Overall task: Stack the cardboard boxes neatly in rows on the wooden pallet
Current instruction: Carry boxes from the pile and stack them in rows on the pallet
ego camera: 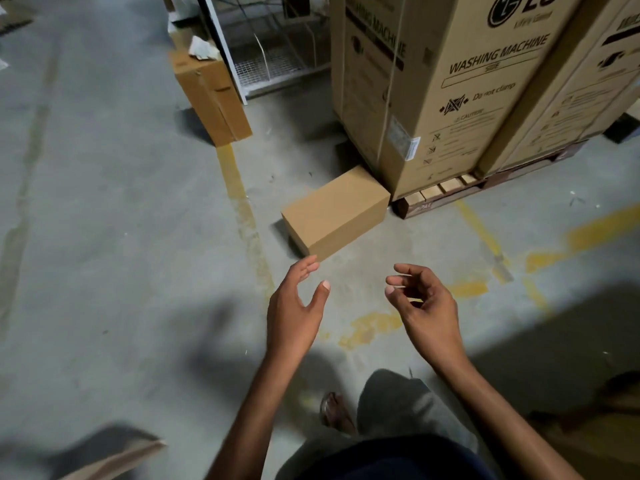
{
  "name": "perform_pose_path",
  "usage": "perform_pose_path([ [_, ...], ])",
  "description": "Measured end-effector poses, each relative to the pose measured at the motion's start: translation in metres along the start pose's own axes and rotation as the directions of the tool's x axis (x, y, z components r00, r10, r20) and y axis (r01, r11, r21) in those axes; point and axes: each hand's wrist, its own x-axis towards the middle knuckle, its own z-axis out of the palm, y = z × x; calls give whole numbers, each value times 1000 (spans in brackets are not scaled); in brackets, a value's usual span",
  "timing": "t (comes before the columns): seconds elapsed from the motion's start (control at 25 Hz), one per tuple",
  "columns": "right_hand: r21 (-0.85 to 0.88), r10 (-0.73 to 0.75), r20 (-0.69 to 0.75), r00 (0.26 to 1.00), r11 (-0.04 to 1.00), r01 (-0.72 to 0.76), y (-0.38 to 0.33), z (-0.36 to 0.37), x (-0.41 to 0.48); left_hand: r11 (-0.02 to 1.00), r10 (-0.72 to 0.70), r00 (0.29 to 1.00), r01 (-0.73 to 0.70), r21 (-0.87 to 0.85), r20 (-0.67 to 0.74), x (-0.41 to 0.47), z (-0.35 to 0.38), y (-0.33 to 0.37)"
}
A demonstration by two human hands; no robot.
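Little of the job looks done from here; the wooden pallet (pixel 446 196) already carries two tall washing-machine cartons (pixel 450 81), standing upright side by side and filling what I can see of its deck, so only a strip of slats shows along its near edge; whether there is room left on it I cannot tell. The small cardboard box (pixel 332 213) I judge to be the next one is not stacked yet; it lies flat on the concrete floor (pixel 104 202), its far end against the carton at the pallet's near left corner. My left hand (pixel 294 306) is empty, fingers straight and thumb spread wide; my right hand (pixel 422 303) is empty too, fingers loosely curled; both hover above the floor just short of the box, touching nothing.

The box is plain brown corrugated board, a long oblong with crisp edges, unprinted; the big cartons are the same board, printed dark and bound with a thin strap; the pallet is dark rough timber with paler blocks; the floor is dull grey, scuffed, with worn yellow paint lines (pixel 242 202). Another brown box (pixel 211 91) stands further back, well apart.
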Motion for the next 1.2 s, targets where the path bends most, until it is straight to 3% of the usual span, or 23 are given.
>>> perform_pose_path([
  [0.32,-215,97,100,990,974,-73,10,131,214,980,-182,981,187,-71,61,232,1,-102],
  [0.52,-403,214,153,965,905,-137,73,220,362,961,-263,960,269,-59,99,376,28,-194],
  [0.68,-487,320,138,937,846,-217,168,296,469,959,-281,943,273,70,179,484,65,-291],
  [0.8,-355,489,2,872,816,-456,259,345,527,960,-245,932,194,203,267,556,103,-369],
  [0.92,-247,528,-278,802,768,-591,335,381,555,935,-159,940,45,352,302,618,140,-438],
  [1.0,-295,448,-375,812,772,-563,373,398,558,874,-160,945,0,485,287,646,159,-478],
  [1.04,-355,406,-356,842,774,-524,387,405,558,840,-175,952,11,542,253,658,166,-495],
  [1.2,-637,357,-80,931,700,-323,434,422,554,815,-322,924,161,557,205,682,176,-545],
])
